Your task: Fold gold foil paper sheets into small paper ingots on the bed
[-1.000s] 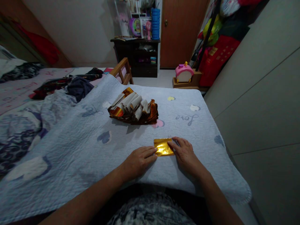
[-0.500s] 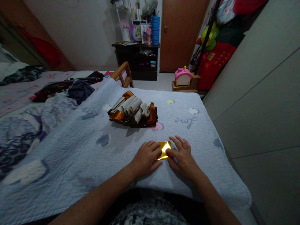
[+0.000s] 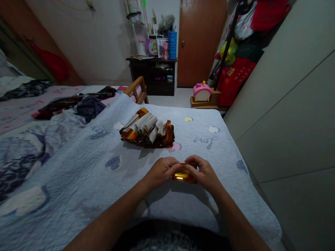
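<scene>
A shiny gold foil paper, looking folded, is held a little above the quilt between my two hands. My left hand grips its upper left part, thumb on the near face and fingers behind. On the other side my right hand pinches the upper right part, thumb in front and fingers curled over the top edge. The fingertips behind the paper are hidden. Farther off, a pile of folded gold and white papers lies on the light blue quilt.
Rumpled clothes lie on the bed at the left, beside a wooden rail. A pale cabinet borders the right side. Beyond the bed are a dark shelf, a brown door and a pink toy.
The gold paper has been lifted off the quilt and tilted up, with both hands now gripping its top edge. Before, it lay flat under my fingers. The view has tipped slightly upward.
</scene>
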`<state>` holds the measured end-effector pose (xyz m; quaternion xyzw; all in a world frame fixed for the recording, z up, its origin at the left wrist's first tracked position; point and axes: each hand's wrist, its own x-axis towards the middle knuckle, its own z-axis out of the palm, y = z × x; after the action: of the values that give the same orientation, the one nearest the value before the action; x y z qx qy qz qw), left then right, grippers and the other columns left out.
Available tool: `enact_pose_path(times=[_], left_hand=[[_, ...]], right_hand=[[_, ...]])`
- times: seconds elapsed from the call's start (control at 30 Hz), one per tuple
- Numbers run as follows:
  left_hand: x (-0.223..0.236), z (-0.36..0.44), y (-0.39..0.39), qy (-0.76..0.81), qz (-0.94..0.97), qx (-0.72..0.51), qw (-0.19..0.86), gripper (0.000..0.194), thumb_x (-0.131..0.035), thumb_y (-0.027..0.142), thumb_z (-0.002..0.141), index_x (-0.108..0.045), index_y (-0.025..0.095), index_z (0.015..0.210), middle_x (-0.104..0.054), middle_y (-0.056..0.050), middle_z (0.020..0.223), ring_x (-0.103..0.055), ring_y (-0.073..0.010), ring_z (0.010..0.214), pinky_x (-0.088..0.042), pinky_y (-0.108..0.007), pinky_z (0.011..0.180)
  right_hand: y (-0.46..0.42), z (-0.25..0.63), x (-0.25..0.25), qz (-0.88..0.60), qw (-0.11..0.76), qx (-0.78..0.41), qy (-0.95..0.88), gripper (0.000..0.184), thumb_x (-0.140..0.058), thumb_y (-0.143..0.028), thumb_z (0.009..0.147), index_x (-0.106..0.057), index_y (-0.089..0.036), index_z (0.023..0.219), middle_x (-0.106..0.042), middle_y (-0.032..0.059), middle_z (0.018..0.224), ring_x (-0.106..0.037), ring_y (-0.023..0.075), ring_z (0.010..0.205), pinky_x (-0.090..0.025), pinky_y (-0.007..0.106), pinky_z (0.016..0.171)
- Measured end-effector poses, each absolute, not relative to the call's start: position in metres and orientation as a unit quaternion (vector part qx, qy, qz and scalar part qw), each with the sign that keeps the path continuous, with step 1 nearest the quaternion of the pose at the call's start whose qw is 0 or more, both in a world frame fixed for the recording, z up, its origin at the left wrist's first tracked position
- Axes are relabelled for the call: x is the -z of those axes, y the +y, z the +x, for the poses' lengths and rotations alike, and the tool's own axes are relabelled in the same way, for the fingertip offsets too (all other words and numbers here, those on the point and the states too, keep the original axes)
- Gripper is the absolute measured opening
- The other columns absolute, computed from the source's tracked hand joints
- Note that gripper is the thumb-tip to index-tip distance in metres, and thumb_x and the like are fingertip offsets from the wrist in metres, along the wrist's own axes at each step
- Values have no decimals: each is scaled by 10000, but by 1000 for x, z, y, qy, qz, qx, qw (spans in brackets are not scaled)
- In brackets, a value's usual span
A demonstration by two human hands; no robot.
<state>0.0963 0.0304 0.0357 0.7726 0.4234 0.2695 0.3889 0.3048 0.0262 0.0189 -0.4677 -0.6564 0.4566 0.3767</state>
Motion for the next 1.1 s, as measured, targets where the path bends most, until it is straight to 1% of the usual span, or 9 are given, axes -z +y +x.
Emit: enact_pose_path(times=[0.1,0.17,0.23,0.37,0.53,0.73,0.9,1.03,1.1], left_hand=[[-37,102,43,419,713,-290,482,391,-506,429,949,-686,148,745,-621,-12,687,-566,-150,661,-402,-240,604],[-30,107,50,423,671,-323,517,325,-584,436,894,-713,145,825,-641,-21,739,-577,-157,685,-419,-242,624],[-20,111,53,441,622,-350,544,307,-637,435,847,-706,141,790,-616,-16,686,-549,-145,622,-402,-240,585],[-5,115,55,468,570,-390,552,299,-649,420,837,-689,139,743,-595,-13,661,-526,-134,605,-386,-236,577],[2,110,57,481,555,-402,547,306,-671,421,825,-678,137,712,-575,-4,653,-517,-128,615,-385,-230,579],[6,107,59,493,534,-416,546,311,-693,428,814,-682,132,720,-579,-5,664,-510,-124,613,-387,-227,575],[9,109,59,491,512,-431,557,308,-714,434,796,-680,134,733,-605,-8,681,-540,-133,632,-412,-231,594],[11,110,59,483,489,-458,564,287,-730,421,785,-668,143,758,-616,1,695,-557,-129,644,-432,-228,613],[10,109,59,476,477,-468,572,268,-743,409,770,-669,152,774,-631,1,713,-573,-132,654,-454,-234,630]], right_hand=[[39,299,-23,-456,383,-554,-581,218,-686,-409,809,-669,-193,782,-673,6,717,-637,169,672,-483,274,626],[46,296,-21,-455,388,-570,-563,248,-713,-434,777,-679,-190,747,-658,-2,675,-611,155,631,-460,264,597],[51,295,-17,-464,389,-574,-552,264,-732,-445,748,-689,-185,730,-649,-3,651,-586,146,601,-439,256,567],[56,299,-8,-496,383,-588,-512,293,-747,-455,709,-687,-170,686,-594,-13,563,-499,121,504,-361,237,480],[57,308,-4,-501,406,-576,-503,268,-730,-410,737,-700,-153,667,-600,0,599,-505,120,557,-363,242,524],[57,314,0,-512,406,-588,-477,307,-744,-443,749,-661,-160,662,-533,-30,520,-434,97,482,-306,235,483],[58,310,6,-507,419,-589,-469,323,-703,-482,794,-654,-165,758,-538,-40,537,-463,99,473,-348,231,484],[57,305,6,-458,414,-630,-471,314,-778,-399,715,-648,-175,893,-669,2,748,-587,130,607,-435,238,553],[56,302,5,-433,405,-638,-492,296,-772,-343,701,-659,-175,917,-691,14,806,-610,144,667,-460,250,598]])
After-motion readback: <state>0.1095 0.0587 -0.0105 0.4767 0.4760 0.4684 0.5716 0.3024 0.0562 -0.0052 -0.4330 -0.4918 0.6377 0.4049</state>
